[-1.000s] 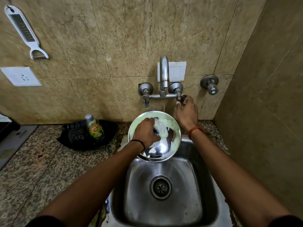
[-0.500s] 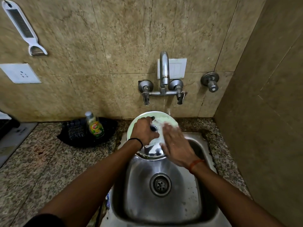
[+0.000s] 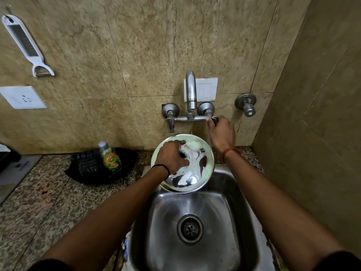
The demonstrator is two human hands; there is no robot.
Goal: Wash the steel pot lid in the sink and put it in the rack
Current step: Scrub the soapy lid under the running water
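While the left hand [image 3: 172,156] curls round the knob of the lid [image 3: 203,153], the round steel lid is held tilted above the back edge of the sink [image 3: 230,194], just under the tap [image 3: 190,94]. White foam streaks its shiny, slightly domed surface, which has a pale green tint near the rim. The right hand [image 3: 221,132] reaches up to the wall and grips the right tap handle [image 3: 214,119] with curled fingers.

A deep rectangular basin of brushed steel with rounded corners forms the sink; it holds only a wet sheen and a round slotted drain [image 3: 189,228] at the middle. To the left, on the speckled granite counter [image 3: 39,202], a black shallow tray [image 3: 125,169] holds a dark scrubber [image 3: 88,166] and a small clear bottle [image 3: 109,158] of yellow-green dish liquid, standing upright. Mottled beige stone tiles cover the wall. A white plastic peeler-grater [image 3: 25,44] hangs at upper left, with a white socket [image 3: 22,97] below it.
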